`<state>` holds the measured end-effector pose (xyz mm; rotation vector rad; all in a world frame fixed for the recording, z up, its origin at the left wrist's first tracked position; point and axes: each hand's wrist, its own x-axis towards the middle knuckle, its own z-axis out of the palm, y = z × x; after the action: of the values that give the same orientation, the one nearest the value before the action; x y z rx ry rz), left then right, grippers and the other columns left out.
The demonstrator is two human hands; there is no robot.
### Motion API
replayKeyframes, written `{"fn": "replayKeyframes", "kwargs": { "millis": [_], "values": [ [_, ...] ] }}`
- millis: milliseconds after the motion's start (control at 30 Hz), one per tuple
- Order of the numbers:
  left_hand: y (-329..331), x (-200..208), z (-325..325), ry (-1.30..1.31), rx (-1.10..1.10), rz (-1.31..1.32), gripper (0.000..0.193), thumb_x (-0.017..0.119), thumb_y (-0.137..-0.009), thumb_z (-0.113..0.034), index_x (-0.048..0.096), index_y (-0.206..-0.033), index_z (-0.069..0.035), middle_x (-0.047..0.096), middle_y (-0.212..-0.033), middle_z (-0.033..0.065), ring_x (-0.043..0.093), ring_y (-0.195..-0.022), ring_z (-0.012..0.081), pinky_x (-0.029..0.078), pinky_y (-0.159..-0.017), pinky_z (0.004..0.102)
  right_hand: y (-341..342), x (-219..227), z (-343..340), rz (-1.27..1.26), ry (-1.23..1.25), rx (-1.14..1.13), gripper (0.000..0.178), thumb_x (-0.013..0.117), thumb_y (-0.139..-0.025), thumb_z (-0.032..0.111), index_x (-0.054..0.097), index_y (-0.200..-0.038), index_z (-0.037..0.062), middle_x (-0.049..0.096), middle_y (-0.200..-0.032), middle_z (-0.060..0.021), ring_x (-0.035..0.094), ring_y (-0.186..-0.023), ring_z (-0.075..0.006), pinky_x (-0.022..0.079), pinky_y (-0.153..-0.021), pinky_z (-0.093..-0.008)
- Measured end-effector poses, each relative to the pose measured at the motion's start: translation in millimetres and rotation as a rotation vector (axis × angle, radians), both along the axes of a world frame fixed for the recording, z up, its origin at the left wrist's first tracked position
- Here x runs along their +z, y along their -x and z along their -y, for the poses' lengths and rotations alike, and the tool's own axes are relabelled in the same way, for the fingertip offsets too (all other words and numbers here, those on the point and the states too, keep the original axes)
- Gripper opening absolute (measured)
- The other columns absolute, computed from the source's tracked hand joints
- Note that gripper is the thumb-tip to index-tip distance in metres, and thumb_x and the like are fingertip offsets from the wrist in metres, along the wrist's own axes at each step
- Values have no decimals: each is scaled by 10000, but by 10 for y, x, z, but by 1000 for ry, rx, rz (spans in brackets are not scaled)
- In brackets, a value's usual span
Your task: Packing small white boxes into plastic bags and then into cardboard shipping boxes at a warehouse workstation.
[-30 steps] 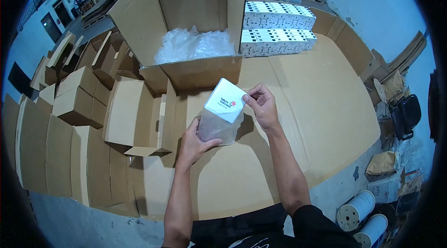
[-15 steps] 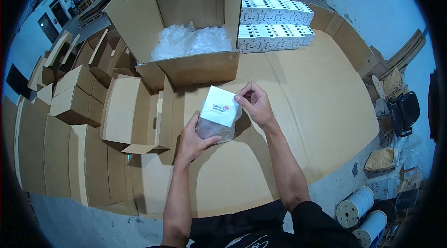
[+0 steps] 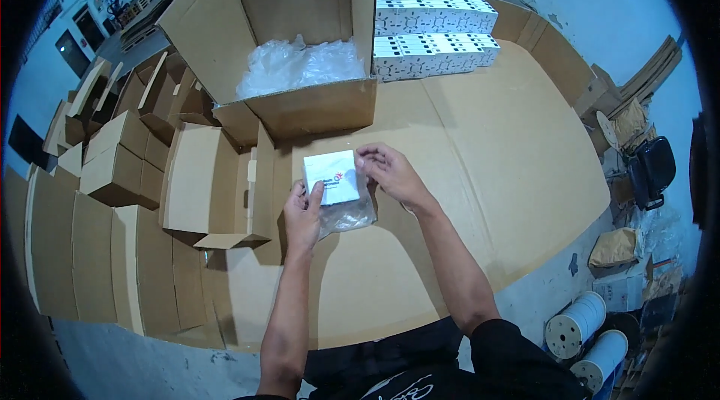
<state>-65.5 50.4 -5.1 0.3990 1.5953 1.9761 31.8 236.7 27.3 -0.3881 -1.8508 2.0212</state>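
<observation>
A small white box (image 3: 331,169) with a printed logo on its face lies over a clear plastic bag (image 3: 351,218), whose loose film shows below and to the right of it. My left hand (image 3: 303,220) grips the box and bag from the left, thumb pressed on the box's face and its other fingers mostly hidden beneath. At the box's upper right corner, my right hand (image 3: 391,173) is closed in a pinch. Bag film reaches up to those fingertips, though the exact grip is partly hidden. How far the box sits inside the bag is unclear.
Behind my hands stands a large open carton (image 3: 315,111) containing clear plastic bags (image 3: 300,66). White printed boxes (image 3: 435,55) are stacked at its right. Open brown cartons (image 3: 199,175) crowd the left side. Cable spools (image 3: 576,325) stand on the floor at lower right.
The white box has moved left and slightly down and turned straighter. My left thumb has shifted onto its face. My right hand has moved left along with the box's corner.
</observation>
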Motion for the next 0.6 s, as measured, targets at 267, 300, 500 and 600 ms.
{"fn": "replayKeyframes", "kwargs": {
  "millis": [267,300,500,600],
  "values": [
    [132,-57,-156,-10,48,-131,298,630,-1053,-227,632,-1221,19,719,-1083,92,658,-1000,134,528,-889,305,80,-118,220,218,103,-59,356,625,-1053,250,667,-1226,-59,717,-1069,-86,661,-934,-121,540,-813,-293],
    [136,-39,-206,3,63,-153,326,615,-1061,-254,642,-1237,19,719,-1092,86,648,-1009,129,524,-896,305,112,-267,199,138,208,-120,350,606,-1062,237,663,-1231,-64,714,-1102,-101,660,-952,-126,543,-834,-301],
    [164,-73,-290,-29,161,-162,419,539,-1095,-320,676,-1294,22,715,-1151,78,620,-1043,122,504,-935,299,235,-329,331,-75,464,-269,365,538,-1090,196,620,-1312,-82,689,-1217,-128,652,-1071,-162,538,-957,-325],
    [123,49,-306,-67,195,-191,418,519,-1103,-314,684,-1305,13,717,-1177,71,619,-1058,127,500,-952,298,228,-220,361,-122,474,-301,397,530,-1092,193,579,-1371,-84,674,-1266,-135,643,-1132,-185,526,-1004,-329]
  ]
}}
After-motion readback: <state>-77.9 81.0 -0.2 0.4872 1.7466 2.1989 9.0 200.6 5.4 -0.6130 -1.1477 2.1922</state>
